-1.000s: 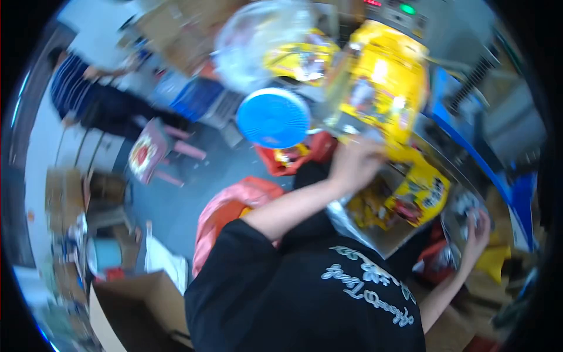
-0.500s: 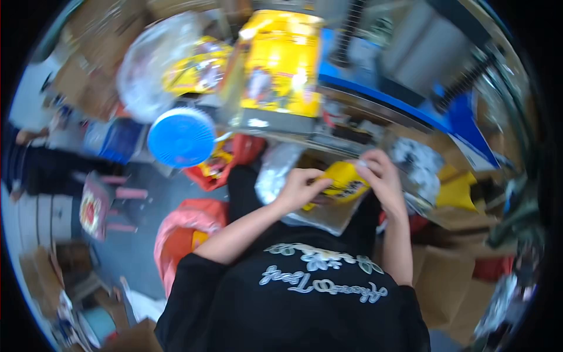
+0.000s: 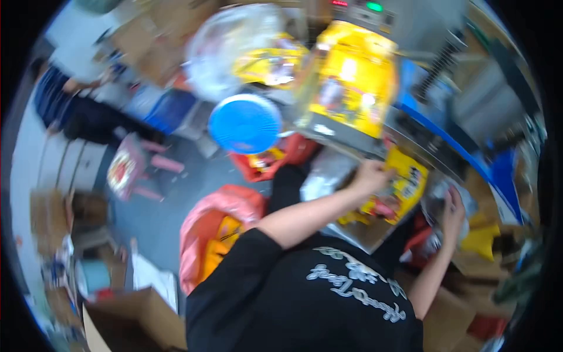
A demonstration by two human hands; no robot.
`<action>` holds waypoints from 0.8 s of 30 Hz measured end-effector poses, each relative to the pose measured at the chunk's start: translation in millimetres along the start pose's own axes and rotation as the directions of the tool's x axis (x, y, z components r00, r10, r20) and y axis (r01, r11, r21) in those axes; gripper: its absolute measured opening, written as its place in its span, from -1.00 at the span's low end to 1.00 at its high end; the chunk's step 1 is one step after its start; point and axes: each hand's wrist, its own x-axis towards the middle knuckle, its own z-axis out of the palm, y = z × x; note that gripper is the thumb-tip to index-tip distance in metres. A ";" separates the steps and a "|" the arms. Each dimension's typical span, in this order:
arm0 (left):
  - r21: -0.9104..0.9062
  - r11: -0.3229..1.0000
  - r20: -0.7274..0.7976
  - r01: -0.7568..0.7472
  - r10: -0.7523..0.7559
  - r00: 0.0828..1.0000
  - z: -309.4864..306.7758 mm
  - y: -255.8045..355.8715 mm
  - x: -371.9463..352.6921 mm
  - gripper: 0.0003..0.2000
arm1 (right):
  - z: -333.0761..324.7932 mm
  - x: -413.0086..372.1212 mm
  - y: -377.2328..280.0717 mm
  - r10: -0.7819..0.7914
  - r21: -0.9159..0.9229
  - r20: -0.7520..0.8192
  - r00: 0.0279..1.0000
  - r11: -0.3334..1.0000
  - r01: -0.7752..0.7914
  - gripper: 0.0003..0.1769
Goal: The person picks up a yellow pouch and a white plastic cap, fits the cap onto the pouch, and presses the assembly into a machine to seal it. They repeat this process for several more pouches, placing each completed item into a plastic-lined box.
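Observation:
A yellow printed plastic pouch stands tilted over my lap, its upper left edge pinched in my left hand. Below it lies an open cardboard box with more yellow packaging inside. My right hand is away to the right, at a clear plastic bag of pale, shiny contents. Its fingers are bent together at the bag; blur hides what lies between them.
A machine with a stack of yellow pouches on it stands ahead, beside a blue-edged unit. A blue round lid is left of it. Red bags with yellow pouches sit on the floor near a pink stool. Another person is far left.
My right hand has let go of the yellow pouch and moved right to the clear bag. My left hand keeps the pouch, now tilted more upright. The view has shifted left and turned.

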 end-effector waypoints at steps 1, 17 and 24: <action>0.086 0.995 0.011 -0.051 0.051 0.999 -3.7 4.9 -1.3 -0.76 | 17.1 5.9 25.1 -0.065 0.056 0.027 0.998 0.996 0.063 -0.62; 0.777 0.387 0.020 -0.496 0.773 0.634 -109.0 54.8 -38.6 -0.89 | 2.6 -0.7 12.8 -0.029 0.409 -0.014 0.999 0.912 0.032 -0.76; 0.491 0.719 0.106 -0.492 0.511 0.853 -51.5 19.6 -69.0 -0.78 | -2.8 -25.5 -124.6 -0.025 0.427 0.248 0.968 0.900 -0.087 -0.79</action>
